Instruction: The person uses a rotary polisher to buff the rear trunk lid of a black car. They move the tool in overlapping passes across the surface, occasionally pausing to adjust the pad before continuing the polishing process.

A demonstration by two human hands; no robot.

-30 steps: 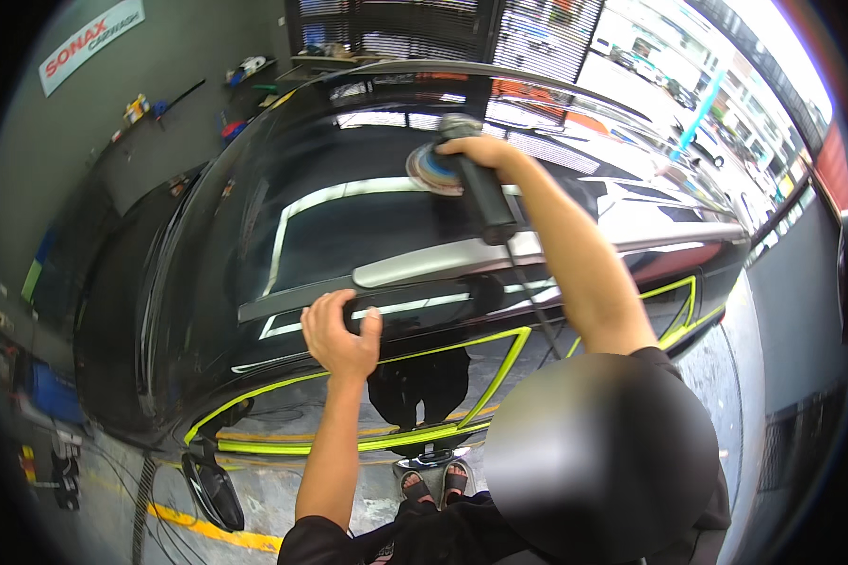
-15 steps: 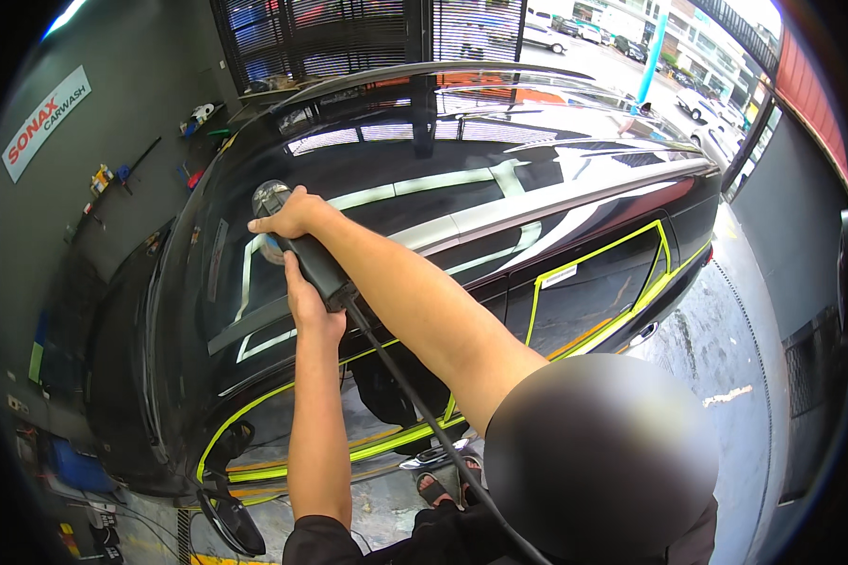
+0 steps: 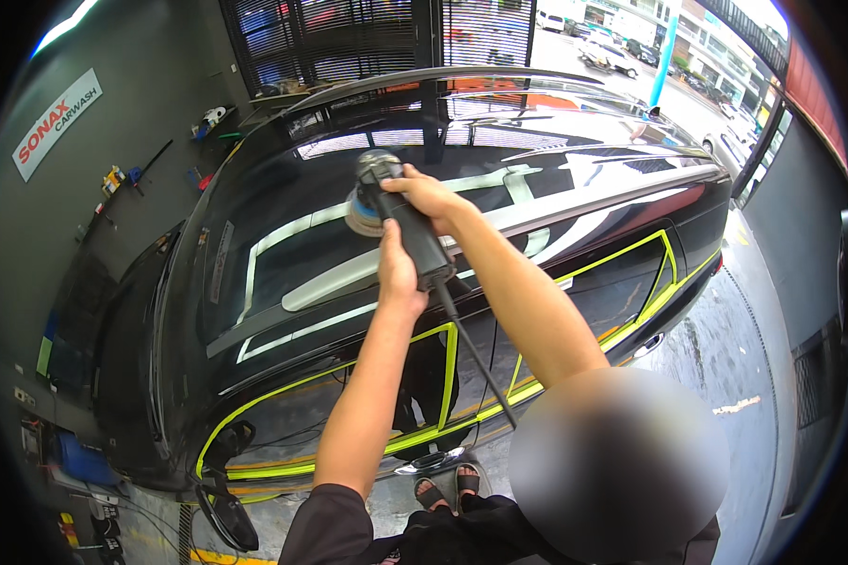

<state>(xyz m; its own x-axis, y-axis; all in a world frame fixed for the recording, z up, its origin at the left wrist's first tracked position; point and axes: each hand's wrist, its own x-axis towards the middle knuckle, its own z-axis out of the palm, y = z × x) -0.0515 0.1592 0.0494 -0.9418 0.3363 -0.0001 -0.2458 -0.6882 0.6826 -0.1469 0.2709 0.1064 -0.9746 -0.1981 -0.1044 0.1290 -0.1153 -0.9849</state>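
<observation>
I hold a black corded polisher (image 3: 416,247) over the roof of a shiny black car (image 3: 301,193). My right hand (image 3: 426,196) is closed around the polisher near its head. Lower down, my left hand (image 3: 400,273) grips the side of the body. The round pad (image 3: 361,219) is at the roof surface beside the silver roof rail (image 3: 575,209); whether it touches cannot be made out. From the rear of the tool a black cord (image 3: 481,363) runs down toward me between my arms.
Yellow-green masking tape (image 3: 450,377) edges the side windows. A side mirror (image 3: 226,518) sticks out at lower left. Shelves with bottles (image 3: 113,179) line the dark left wall. Cables (image 3: 155,518) lie on the floor at lower left. A street with parked cars shows at upper right.
Both hands have carried the polisher to the right along the roof, from near the front end of the rail toward mid-roof. My grip looks the same.
</observation>
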